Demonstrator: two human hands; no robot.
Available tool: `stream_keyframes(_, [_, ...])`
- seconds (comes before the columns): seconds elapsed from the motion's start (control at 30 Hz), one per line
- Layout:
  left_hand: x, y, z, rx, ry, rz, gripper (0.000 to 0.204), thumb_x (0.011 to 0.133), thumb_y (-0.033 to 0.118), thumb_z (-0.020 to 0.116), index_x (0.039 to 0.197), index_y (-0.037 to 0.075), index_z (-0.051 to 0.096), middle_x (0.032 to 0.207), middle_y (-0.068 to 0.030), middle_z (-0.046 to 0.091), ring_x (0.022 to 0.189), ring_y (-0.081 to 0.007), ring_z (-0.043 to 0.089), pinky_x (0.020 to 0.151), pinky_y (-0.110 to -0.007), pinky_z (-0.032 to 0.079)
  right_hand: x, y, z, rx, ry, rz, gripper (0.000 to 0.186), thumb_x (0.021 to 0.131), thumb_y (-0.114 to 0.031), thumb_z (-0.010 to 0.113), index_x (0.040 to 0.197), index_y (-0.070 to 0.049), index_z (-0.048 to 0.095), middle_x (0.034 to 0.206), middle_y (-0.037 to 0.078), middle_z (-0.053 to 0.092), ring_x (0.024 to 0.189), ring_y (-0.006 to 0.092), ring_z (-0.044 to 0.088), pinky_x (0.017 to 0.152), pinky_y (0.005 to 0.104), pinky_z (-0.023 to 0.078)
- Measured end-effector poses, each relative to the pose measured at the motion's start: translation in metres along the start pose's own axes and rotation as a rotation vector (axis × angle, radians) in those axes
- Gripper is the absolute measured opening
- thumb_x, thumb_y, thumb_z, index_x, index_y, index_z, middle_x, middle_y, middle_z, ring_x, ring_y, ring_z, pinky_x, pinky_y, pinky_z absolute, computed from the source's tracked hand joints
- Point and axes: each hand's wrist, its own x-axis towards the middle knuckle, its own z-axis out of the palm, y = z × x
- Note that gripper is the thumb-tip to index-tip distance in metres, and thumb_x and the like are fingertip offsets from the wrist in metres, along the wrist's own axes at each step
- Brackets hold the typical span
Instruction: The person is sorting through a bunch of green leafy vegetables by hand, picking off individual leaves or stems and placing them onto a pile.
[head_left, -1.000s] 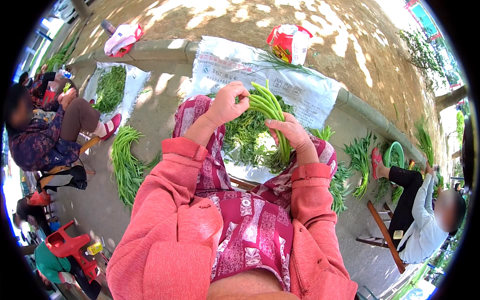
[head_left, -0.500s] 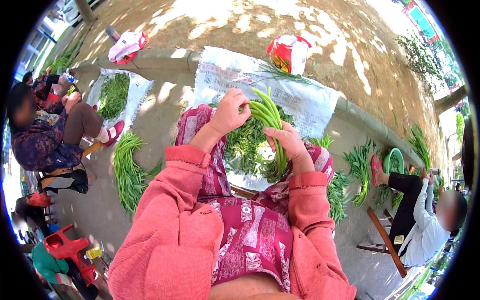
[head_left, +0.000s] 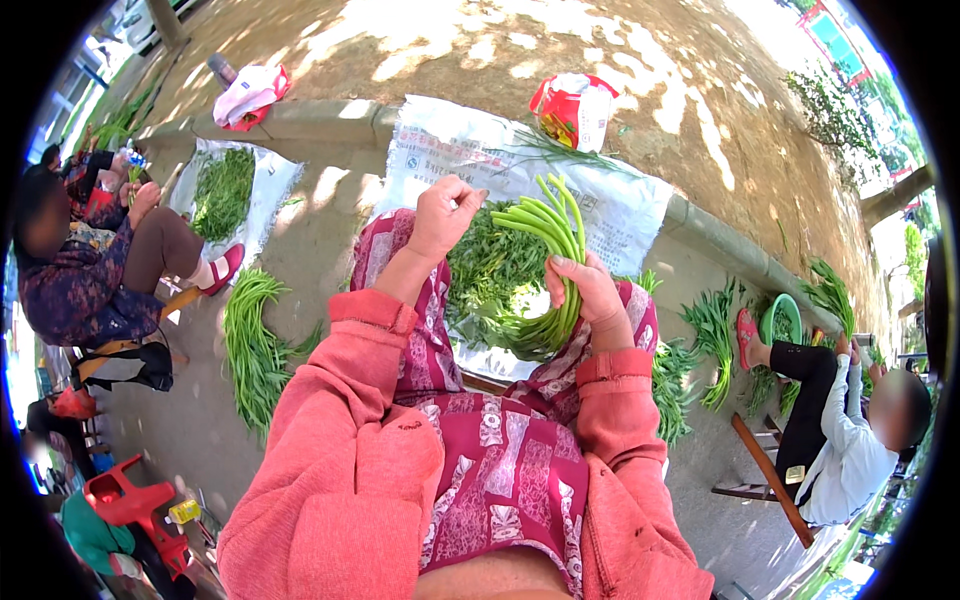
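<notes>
My right hand [head_left: 588, 292] is closed around a bunch of long green vegetable stems [head_left: 552, 225]. Their pale cut ends fan out above the thumb, and the leafy ends curve down between my knees. Left of the stem ends, my left hand [head_left: 445, 215] is raised with fingers curled and thumb pressed to the forefinger; whatever may be between them is too small to tell. Below both hands a heap of loose green leaves [head_left: 490, 265] lies on a white woven sack [head_left: 440, 130] spread on the ground.
Piles of long greens lie at my left [head_left: 250, 345] and right [head_left: 715, 335]. A red-and-white bag [head_left: 575, 110] stands beyond the sack by the kerb [head_left: 690, 215]. Seated people [head_left: 95, 260] are at left and right [head_left: 850, 440], the right one near a green basin [head_left: 780, 320].
My left hand has moved away from the stems, slightly left and down. The bunch in my right hand has shifted right, its cut ends now more fanned.
</notes>
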Motion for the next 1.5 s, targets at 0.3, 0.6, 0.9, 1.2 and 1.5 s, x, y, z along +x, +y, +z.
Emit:
stream_keyframes(0.3, [0.0, 0.008, -0.009, -0.04, -0.17, -0.173, 0.009, 0.084, 0.007, 0.065, 0.091, 0.003, 0.068, 0.081, -0.0007, 0.063, 0.074, -0.0097, 0.056, 0.07, -0.025, 0.046, 0.012, 0.003, 0.002, -0.092, -0.022, 0.094, 0.017, 0.088, -0.021, 0.061, 0.087, -0.005, 0.056, 0.058, 0.003, 0.053, 0.045, 0.0108, 0.048, 0.044, 0.0238, 0.038])
stream_keyframes(0.6, [0.008, 0.024, -0.011, -0.024, -0.256, 0.183, 0.01, 0.084, 0.007, 0.062, 0.09, 0.002, 0.067, 0.079, -0.0087, 0.06, 0.077, -0.0238, 0.057, 0.071, -0.033, 0.046, 0.023, 0.001, 0.009, -0.163, -0.021, 0.187, 0.02, 0.087, -0.024, 0.064, 0.091, -0.005, 0.058, 0.06, 0.002, 0.054, 0.046, 0.0095, 0.049, 0.043, 0.0222, 0.038])
stream_keyframes(0.9, [0.017, 0.021, -0.021, 0.259, -0.305, 0.348, 0.012, 0.079, 0.005, 0.064, 0.089, 0.001, 0.067, 0.079, -0.012, 0.061, 0.078, -0.0302, 0.059, 0.069, -0.038, 0.047, 0.04, -0.004, 0.015, -0.177, -0.045, 0.202, 0.021, 0.087, -0.023, 0.064, 0.095, -0.005, 0.058, 0.061, 0.001, 0.054, 0.047, 0.0092, 0.049, 0.043, 0.022, 0.038])
stream_keyframes(1.2, [0.02, 0.017, -0.037, 0.289, -0.343, 0.303, 0.009, 0.078, 0.013, 0.065, 0.081, 0.005, 0.066, 0.076, -0.0094, 0.06, 0.078, -0.0303, 0.059, 0.071, -0.04, 0.047, 0.053, 0.0, 0.02, -0.221, -0.13, 0.17, 0.021, 0.088, -0.023, 0.064, 0.095, -0.004, 0.058, 0.062, 0.001, 0.053, 0.047, 0.0091, 0.049, 0.042, 0.0224, 0.038])
stream_keyframes(1.5, [-0.001, 0.018, -0.019, 0.257, -0.4, 0.338, 0.01, 0.079, 0.006, 0.062, 0.087, 0.0, 0.065, 0.079, -0.0121, 0.058, 0.078, -0.0303, 0.057, 0.069, -0.038, 0.047, 0.033, 0.004, 0.003, -0.27, -0.11, 0.169, 0.02, 0.088, -0.022, 0.065, 0.092, -0.004, 0.057, 0.06, 0.001, 0.053, 0.046, 0.0099, 0.049, 0.043, 0.024, 0.038])
